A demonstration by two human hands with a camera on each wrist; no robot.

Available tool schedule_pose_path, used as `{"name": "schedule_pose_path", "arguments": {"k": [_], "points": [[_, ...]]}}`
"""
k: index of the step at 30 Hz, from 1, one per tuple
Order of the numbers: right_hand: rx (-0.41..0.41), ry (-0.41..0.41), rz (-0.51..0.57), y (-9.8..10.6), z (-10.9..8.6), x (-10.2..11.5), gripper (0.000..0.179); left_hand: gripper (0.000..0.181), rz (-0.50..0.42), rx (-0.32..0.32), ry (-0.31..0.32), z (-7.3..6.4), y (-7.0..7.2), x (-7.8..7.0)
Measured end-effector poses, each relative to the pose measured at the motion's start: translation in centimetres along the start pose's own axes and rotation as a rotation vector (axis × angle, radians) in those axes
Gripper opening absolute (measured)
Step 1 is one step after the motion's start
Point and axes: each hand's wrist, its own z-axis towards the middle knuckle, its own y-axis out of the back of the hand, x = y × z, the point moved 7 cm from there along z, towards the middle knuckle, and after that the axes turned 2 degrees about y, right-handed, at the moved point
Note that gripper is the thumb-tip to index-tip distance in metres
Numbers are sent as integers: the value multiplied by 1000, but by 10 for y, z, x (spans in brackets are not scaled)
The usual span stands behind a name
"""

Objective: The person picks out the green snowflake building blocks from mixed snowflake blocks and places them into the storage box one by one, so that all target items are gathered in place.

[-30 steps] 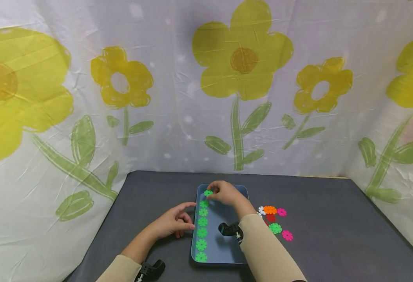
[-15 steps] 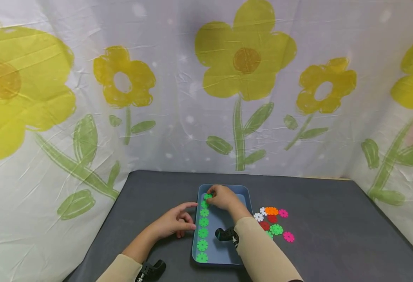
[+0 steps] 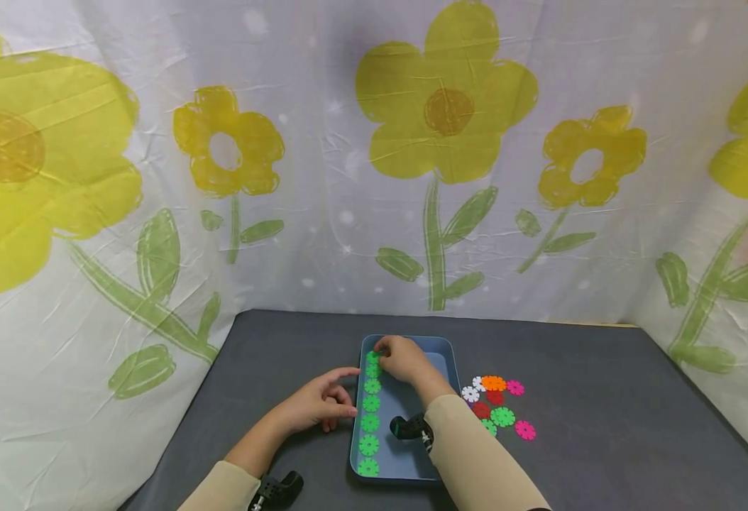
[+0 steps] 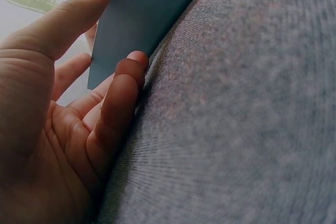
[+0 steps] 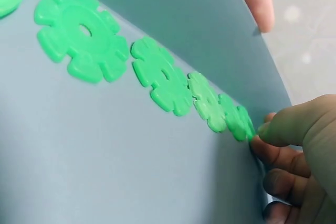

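Note:
A blue rectangular tray [image 3: 406, 458] lies on the table, with a row of green notched plastic discs [image 3: 370, 423] along its left wall. My right hand [image 3: 406, 358] is inside the tray at the far end of this row. Its thumb and index finger pinch the farthest green disc [image 5: 249, 123], partly hidden by the fingertips in the right wrist view. Outside the tray, my left hand [image 3: 315, 403] touches the left wall with index finger and thumb. In the left wrist view, its remaining fingers bend loosely beside the tray wall [image 4: 136, 19].
Right of the tray lies a loose group of discs: white [image 3: 470, 394], orange [image 3: 493, 383], red [image 3: 495, 398], green [image 3: 502, 416] and pink [image 3: 525, 430]. A flower-printed cloth [image 3: 323, 213] hangs behind the dark tabletop [image 3: 604, 411].
My right hand has lowered the green disc slightly toward me, down to the far end of the row. The left hand has stayed at the tray's side.

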Motion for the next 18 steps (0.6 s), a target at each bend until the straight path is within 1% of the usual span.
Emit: {"name": "schedule_pose_path", "arguments": {"k": [7, 13, 18], "points": [[8, 26, 36, 8, -10, 2, 25, 76, 11, -3, -12, 1, -2, -1], [31, 45, 7, 20, -20, 2, 26, 79, 9, -5, 3, 1, -1, 1], [57, 59, -18, 32, -36, 4, 28, 77, 7, -4, -1, 0, 0, 2]]}}
